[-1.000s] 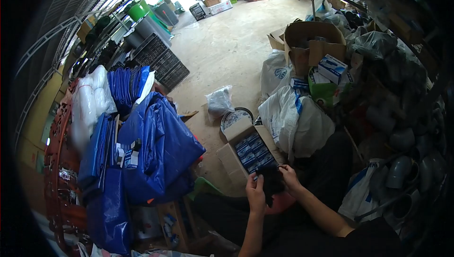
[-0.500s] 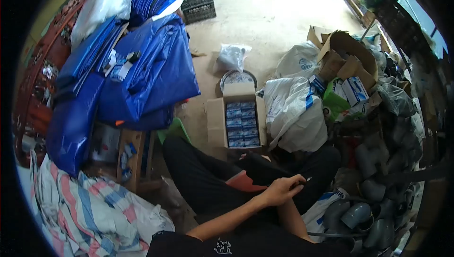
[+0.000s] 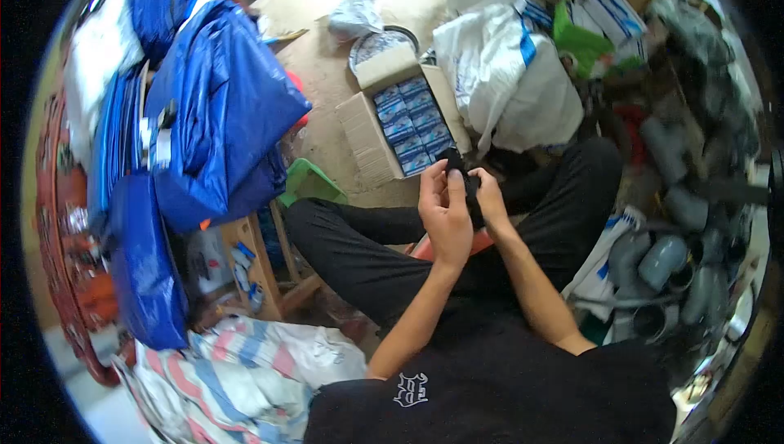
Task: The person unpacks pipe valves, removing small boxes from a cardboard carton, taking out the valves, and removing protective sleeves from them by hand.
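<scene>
My left hand [image 3: 446, 227] is raised in front of my lap, its fingers closed around a small black object [image 3: 455, 160] whose kind I cannot make out. Close beside it, my right hand [image 3: 492, 204] grips the lower part of the same dark thing with thumb and fingers. Just beyond my hands stands an open cardboard box [image 3: 365, 135]. Rows of small blue-and-white boxes [image 3: 414, 121] fill it.
Blue tarpaulins [image 3: 220, 109] are piled on the left, above a wooden stool [image 3: 260, 268]. A green basin [image 3: 310, 185] sits near my knee. White sacks [image 3: 510, 76] lie right of the carton, and grey pipe elbows [image 3: 663, 263] are heaped at far right.
My hands have come up from my lap and now sit side by side around the black object, near the carton. The camera view has tilted down and turned.
</scene>
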